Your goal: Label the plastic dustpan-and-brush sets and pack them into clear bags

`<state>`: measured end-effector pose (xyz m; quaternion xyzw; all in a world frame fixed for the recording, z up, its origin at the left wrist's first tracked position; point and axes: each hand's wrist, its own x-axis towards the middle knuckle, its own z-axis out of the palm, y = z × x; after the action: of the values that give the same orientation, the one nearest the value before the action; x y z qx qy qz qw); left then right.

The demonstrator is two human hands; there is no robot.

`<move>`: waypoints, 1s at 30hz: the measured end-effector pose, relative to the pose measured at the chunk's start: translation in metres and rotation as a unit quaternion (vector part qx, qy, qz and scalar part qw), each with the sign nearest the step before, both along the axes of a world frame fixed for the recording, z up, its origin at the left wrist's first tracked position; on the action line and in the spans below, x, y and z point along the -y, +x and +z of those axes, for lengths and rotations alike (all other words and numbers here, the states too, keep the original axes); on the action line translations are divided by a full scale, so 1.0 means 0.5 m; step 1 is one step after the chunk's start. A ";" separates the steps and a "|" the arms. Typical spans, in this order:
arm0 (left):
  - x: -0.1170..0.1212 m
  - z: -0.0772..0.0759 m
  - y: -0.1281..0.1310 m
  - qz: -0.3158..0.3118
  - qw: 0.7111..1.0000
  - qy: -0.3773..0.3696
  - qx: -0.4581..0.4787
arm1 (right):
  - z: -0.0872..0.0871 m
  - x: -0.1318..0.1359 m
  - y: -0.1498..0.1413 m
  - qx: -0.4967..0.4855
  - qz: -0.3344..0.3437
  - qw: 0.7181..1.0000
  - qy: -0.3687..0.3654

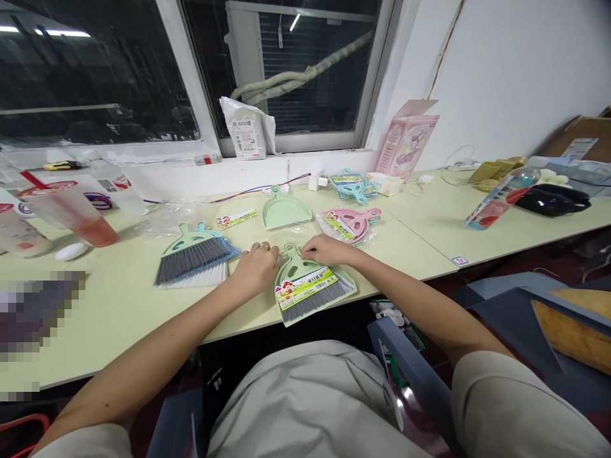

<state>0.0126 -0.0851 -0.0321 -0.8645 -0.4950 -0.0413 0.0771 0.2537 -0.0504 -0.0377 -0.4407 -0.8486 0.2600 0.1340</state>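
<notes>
A green mini broom and dustpan set (310,289) with a printed label lies at the table's front edge. My left hand (258,266) is closed at its upper left, fingers curled on the handle end and clear wrapping. My right hand (324,250) pinches the top of the handle from the right. To the left lie two loose small brooms (195,259), green over blue. A bare green dustpan (284,211) sits behind, and a pink packaged set (347,224) lies to its right.
A drink cup with red liquid (79,215) and a white mouse (70,251) stand at the left. A blue packaged set (353,184), a pink box (410,141) and a black pouch (551,198) lie further right. Blue chair arm (405,362) below the table edge.
</notes>
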 end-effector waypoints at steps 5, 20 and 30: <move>-0.003 -0.006 -0.004 0.009 1.000 0.001 0.005 | -0.007 0.004 0.001 -0.015 -0.008 1.000 0.016; -0.068 -0.024 -0.028 -0.067 0.984 0.015 0.162 | 0.002 0.002 -0.017 -0.039 -0.058 0.995 0.072; -0.071 -0.020 -0.025 -0.080 0.980 -0.015 0.179 | -0.008 0.002 -0.044 -0.021 -0.139 0.986 0.088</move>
<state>0.0000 -0.0496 -0.0420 -0.8809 -0.4306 -0.1945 -0.0292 0.2319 -0.0513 -0.0415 -0.5352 -0.7959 0.1719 0.2246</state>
